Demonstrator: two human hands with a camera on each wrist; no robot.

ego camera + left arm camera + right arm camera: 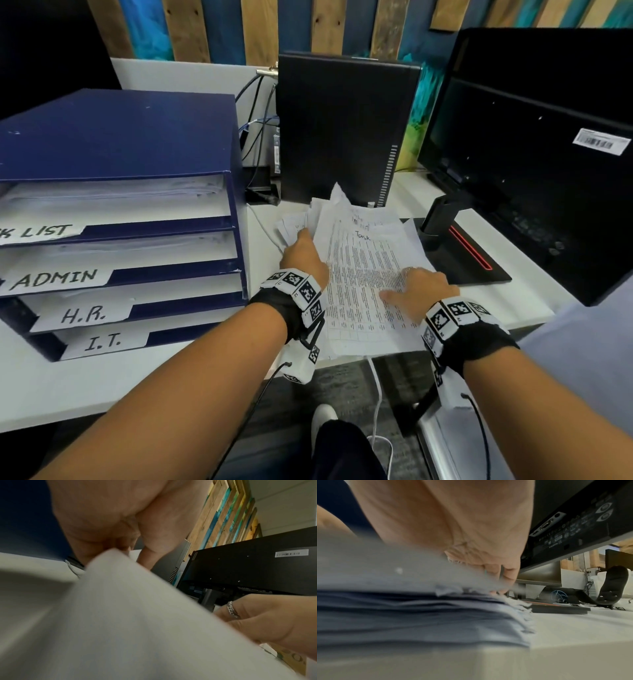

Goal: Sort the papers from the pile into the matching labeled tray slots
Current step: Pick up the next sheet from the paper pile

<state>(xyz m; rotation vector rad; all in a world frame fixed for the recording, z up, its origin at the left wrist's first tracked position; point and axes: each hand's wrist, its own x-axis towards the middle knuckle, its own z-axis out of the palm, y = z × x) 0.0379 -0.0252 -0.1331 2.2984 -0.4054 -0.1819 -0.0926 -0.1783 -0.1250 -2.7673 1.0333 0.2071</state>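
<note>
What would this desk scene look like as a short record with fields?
place: white desk
sorter: blue tray rack with slots labelled LIST (partly cut off), ADMIN, H.R., I.T.
papers: loose paper pile right of the rack
top sheet: printed table, handwritten word starting "Task"
left hand: grips the pile's left edge, sheets lifted
right hand: rests on the top sheet, wears a ring
behind: computer tower, monitor
</note>
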